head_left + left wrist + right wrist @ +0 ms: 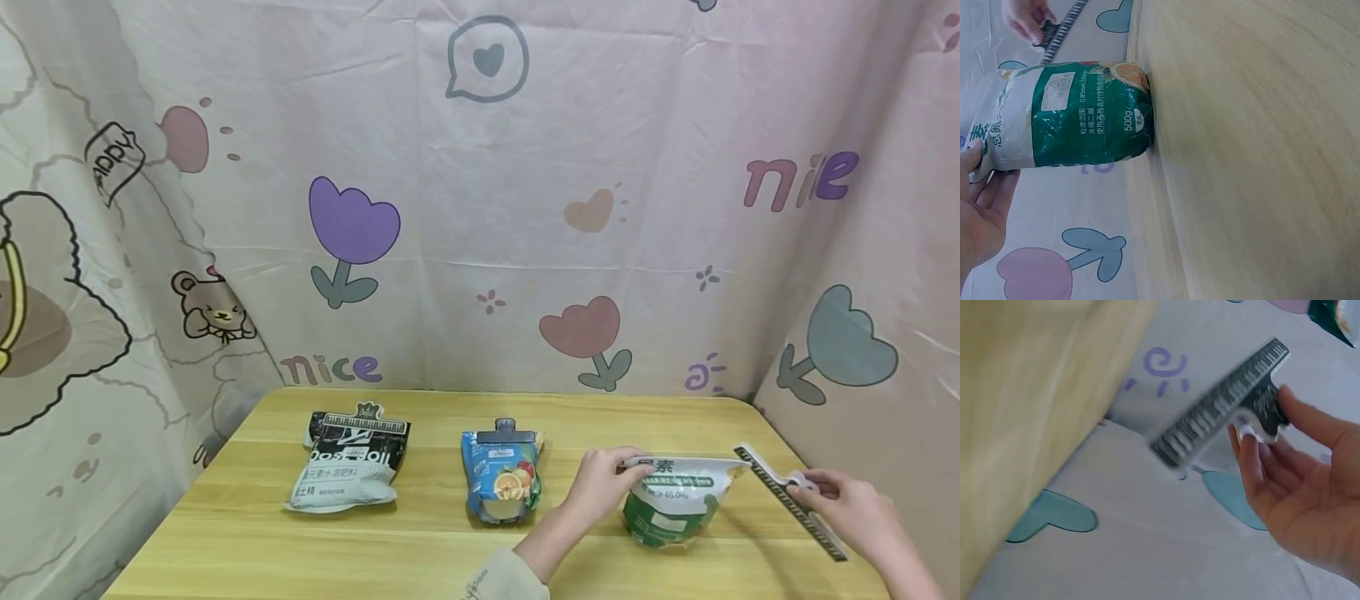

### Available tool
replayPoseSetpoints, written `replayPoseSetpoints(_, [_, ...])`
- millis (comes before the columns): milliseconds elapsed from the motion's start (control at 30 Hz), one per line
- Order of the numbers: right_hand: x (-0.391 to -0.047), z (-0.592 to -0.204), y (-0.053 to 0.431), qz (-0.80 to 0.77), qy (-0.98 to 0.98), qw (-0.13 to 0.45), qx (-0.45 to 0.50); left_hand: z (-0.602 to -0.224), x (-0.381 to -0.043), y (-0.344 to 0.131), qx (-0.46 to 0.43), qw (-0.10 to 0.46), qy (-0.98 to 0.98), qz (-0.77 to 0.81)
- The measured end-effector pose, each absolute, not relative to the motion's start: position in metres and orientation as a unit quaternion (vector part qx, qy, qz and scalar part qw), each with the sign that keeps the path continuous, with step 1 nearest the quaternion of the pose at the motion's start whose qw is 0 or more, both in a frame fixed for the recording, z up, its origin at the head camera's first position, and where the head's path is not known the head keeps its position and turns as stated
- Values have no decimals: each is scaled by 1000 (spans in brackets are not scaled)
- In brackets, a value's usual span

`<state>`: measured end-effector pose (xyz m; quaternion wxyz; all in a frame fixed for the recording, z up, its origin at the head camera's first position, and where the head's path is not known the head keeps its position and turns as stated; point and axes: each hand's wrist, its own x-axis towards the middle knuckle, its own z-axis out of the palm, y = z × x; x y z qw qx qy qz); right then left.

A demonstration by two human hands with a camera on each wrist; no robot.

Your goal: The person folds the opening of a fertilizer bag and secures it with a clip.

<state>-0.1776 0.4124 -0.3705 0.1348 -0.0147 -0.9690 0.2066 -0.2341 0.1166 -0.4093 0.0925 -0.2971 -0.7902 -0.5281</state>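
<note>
A green and white fertilizer bag (670, 506) stands upright on the right part of the table, its top edge folded flat. My left hand (602, 486) pinches the bag's upper left corner between thumb and fingers; the left wrist view shows the same bag (1085, 115) with the hand (985, 212) at its top. To the right of the bag, apart from it, my right hand (851, 508) holds a long black and white sealing clip (791, 500) by its handle. In the right wrist view the clip (1219, 403) has piano-key markings, and thumb and fingers (1313, 422) squeeze its handle.
At the left of the wooden table (420, 554) lies a black and white bag (341, 483) with a piano-key clip (365, 423) across its top. A blue bag with fruit pictures (501, 479), closed by a dark clip (506, 433), stands mid-table. A printed cloth (480, 208) hangs behind.
</note>
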Motion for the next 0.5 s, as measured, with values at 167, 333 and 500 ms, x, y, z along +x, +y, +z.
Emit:
replayPoseSetpoints(167, [-171, -358, 406, 222, -948, 226, -24, -410, -235, 117, -298, 90, -790, -528])
replayPoseSetpoints(333, [-165, -348, 397, 331, -905, 264, -44, -410, -235, 117, -298, 88, -790, -529])
replayPoseSetpoints(500, [-162, -339, 383, 469, -829, 303, -13, -409, -234, 117, -297, 87, -791, -529])
